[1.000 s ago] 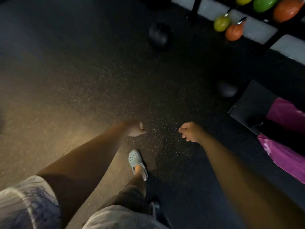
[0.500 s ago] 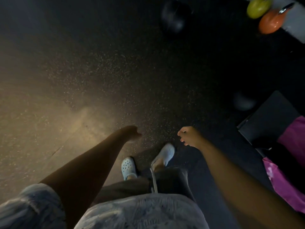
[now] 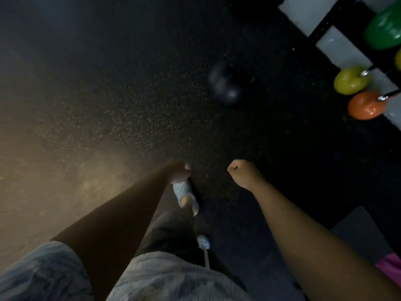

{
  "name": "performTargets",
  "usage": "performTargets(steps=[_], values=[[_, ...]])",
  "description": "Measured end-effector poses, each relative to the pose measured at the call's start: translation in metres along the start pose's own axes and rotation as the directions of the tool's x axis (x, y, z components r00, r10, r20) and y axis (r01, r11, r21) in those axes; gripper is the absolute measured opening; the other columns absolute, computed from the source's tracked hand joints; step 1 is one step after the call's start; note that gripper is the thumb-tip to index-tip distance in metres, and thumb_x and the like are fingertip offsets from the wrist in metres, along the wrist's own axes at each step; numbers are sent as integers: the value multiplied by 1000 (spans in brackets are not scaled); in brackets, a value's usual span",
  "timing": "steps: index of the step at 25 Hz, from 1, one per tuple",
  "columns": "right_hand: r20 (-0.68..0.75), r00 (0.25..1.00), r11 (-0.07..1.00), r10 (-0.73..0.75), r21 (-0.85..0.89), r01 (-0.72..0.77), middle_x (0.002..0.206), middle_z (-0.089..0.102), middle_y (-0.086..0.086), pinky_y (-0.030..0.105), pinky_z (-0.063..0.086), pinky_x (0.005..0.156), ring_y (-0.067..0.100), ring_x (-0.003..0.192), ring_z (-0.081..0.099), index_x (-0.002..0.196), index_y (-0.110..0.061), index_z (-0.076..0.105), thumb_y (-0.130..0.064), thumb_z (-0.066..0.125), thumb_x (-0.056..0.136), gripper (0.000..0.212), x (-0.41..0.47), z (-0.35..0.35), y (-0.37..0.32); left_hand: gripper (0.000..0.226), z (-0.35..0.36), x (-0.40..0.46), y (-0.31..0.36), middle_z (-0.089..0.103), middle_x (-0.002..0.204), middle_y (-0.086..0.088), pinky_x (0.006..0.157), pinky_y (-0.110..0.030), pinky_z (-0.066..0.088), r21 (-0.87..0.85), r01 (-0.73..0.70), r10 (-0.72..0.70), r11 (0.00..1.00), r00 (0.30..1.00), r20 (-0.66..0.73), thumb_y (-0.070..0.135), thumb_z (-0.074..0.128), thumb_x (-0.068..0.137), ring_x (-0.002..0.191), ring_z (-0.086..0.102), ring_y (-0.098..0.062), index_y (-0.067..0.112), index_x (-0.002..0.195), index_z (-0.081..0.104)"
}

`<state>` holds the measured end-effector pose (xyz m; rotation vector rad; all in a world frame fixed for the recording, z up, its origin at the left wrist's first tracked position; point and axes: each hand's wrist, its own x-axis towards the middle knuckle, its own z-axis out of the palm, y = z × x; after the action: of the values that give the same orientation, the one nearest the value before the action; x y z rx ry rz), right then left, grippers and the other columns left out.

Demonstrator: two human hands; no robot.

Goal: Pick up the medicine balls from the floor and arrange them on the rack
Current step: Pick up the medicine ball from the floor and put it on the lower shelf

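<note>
A black medicine ball (image 3: 226,84) lies on the dark speckled floor ahead of me, slightly right of centre. At the upper right stands a black rack (image 3: 323,27) holding coloured balls: a yellow one (image 3: 349,80), an orange one (image 3: 365,105) and a green one (image 3: 383,32). My left hand (image 3: 179,170) and my right hand (image 3: 243,172) hang in front of me as loose fists with nothing in them, well short of the black ball.
My feet in pale clogs (image 3: 184,192) are below my hands. A dark mat or pad (image 3: 360,231) and a pink object (image 3: 390,266) sit at the lower right. White wall base runs behind the rack.
I have stepped forward and my view has swung: the black ball and rack now lie closer and lower in view. The second small dark ball near the mat is out of sight.
</note>
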<state>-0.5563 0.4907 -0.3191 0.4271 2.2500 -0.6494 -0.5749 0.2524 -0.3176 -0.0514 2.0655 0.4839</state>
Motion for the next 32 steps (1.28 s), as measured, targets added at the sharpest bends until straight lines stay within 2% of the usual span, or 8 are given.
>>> performTargets(steps=[3,6,12,16,20,26,30,32], values=[[-20,1000,1000,-14,-28,13,123,72,11,33,49,81,23,98,63,124,-14,71,-26,49,106,31,72,-65,-18,43,-65,63,48,63,150,-16,112,-41,46,-4,3,-3,1000,1000,2,24,51,110,140,59,-30,12,150,61],[-20,1000,1000,-13,-6,13,121,70,8,33,50,80,18,93,61,122,-18,68,-27,53,105,25,153,-132,-37,43,-129,128,92,62,150,-16,110,-41,49,-56,51,-52,997,998,-20,24,55,109,139,60,-31,15,151,59],[-40,999,999,-37,22,38,148,49,10,39,52,85,24,110,58,146,-24,50,-34,56,102,45,296,-252,-70,54,-234,232,172,58,153,-18,107,-47,55,-147,94,-117,985,980,-162,28,60,104,136,61,-38,15,155,51],[5,998,998,-60,0,60,158,39,13,38,46,83,34,129,57,153,-23,43,-39,61,100,58,409,-305,-81,77,-282,325,223,43,166,-21,115,-55,50,-244,181,-232,953,952,-199,43,64,100,147,51,-43,14,166,34],[24,999,999,-38,19,37,159,35,14,41,50,88,37,130,56,159,-24,35,-51,58,98,70,529,-316,-82,87,-303,436,237,35,170,-20,116,-54,46,-386,205,-298,899,934,-197,47,69,96,150,47,-44,16,168,30],[-5,999,999,45,16,-45,161,34,12,55,51,103,40,136,50,160,-28,33,-70,44,94,79,708,-272,-68,87,-300,617,191,36,169,-21,120,-55,46,-575,232,-394,785,903,-173,64,63,96,148,49,-43,15,164,37],[-58,989,985,139,112,-132,161,39,11,57,46,109,42,140,47,159,-32,36,-86,32,87,90,778,-243,-65,101,-274,687,171,39,172,-19,124,-53,38,-744,208,-431,635,894,-119,85,47,91,155,43,-40,18,167,36],[-74,981,965,181,204,-163,162,42,9,57,44,112,41,143,46,158,-35,38,-92,29,81,97,793,-235,-62,105,-261,709,170,40,172,-16,120,-55,37,-839,228,-460,494,888,-30,90,44,88,155,42,-39,21,167,37]])
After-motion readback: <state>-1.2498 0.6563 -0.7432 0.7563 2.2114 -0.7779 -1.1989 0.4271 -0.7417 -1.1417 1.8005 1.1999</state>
